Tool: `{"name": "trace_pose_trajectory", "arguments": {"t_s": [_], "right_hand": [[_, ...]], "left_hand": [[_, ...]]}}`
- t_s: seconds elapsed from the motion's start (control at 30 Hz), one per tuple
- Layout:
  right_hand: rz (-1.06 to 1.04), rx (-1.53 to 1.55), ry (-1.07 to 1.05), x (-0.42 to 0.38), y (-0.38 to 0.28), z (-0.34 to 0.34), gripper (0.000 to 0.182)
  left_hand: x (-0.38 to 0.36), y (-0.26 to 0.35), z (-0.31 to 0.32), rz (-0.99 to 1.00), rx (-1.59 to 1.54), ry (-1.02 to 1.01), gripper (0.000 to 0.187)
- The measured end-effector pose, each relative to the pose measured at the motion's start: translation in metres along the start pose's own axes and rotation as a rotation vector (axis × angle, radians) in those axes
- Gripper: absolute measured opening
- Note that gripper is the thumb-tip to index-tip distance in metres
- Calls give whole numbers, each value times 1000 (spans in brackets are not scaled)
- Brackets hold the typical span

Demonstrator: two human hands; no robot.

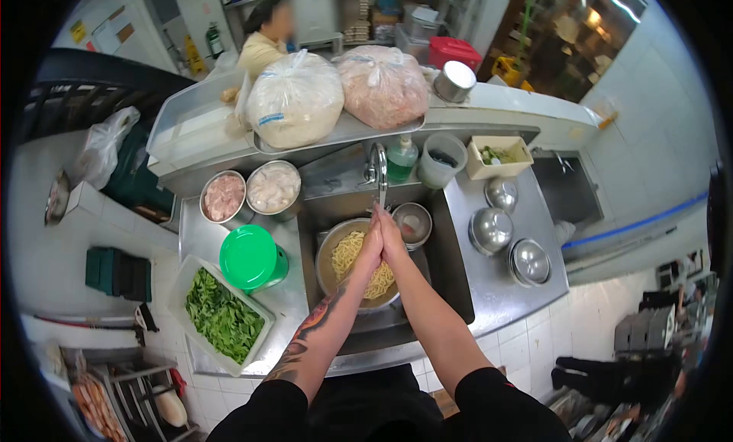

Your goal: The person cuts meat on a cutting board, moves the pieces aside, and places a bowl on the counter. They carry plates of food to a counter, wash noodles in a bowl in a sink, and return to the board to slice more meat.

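My left hand [370, 249] and my right hand [392, 236] are pressed palm to palm over the sink [453, 285]. Their fingers are stretched out and point toward the faucet [379, 163], just below its spout. I see nothing held between them, though the palms are hidden. Beneath the hands, a large round bowl [324, 268] in the sink basin contains yellow noodles [348, 250], partly covered by my left forearm. To the right of my fingertips is a smaller metal bowl [420, 236].
Left counter: two containers of raw meat [224, 196], a green-lidded tub [249, 257] and a bin of leafy greens [223, 316]. Right: several metal bowls [491, 230]. Behind the faucet stand a soap bottle [401, 159] and two filled plastic bags [296, 98]. A person [263, 41] is beyond the ledge.
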State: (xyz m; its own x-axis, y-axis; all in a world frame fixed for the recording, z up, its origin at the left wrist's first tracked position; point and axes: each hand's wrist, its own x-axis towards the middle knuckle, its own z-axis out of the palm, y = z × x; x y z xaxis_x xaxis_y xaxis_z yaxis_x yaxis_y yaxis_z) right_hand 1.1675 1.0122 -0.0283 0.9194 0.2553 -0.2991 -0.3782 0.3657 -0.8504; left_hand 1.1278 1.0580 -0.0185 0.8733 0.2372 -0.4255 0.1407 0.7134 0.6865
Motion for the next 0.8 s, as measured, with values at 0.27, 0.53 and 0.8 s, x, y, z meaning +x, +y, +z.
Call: {"name": "trace_pose_trajectory", "arguments": {"t_s": [0.27,0.53,0.8], "right_hand": [[-181,-746,41,-129,20,-30,40],[-462,-677,-226,-214,59,-29,24],[-404,-1110,314,-532,-64,-115,19]], "left_hand": [[-57,-42,-46,-210,-77,-86,21],[-107,-23,-118,-157,631,-320,25],[-168,7,-86,252,2609,-1021,34]]}}
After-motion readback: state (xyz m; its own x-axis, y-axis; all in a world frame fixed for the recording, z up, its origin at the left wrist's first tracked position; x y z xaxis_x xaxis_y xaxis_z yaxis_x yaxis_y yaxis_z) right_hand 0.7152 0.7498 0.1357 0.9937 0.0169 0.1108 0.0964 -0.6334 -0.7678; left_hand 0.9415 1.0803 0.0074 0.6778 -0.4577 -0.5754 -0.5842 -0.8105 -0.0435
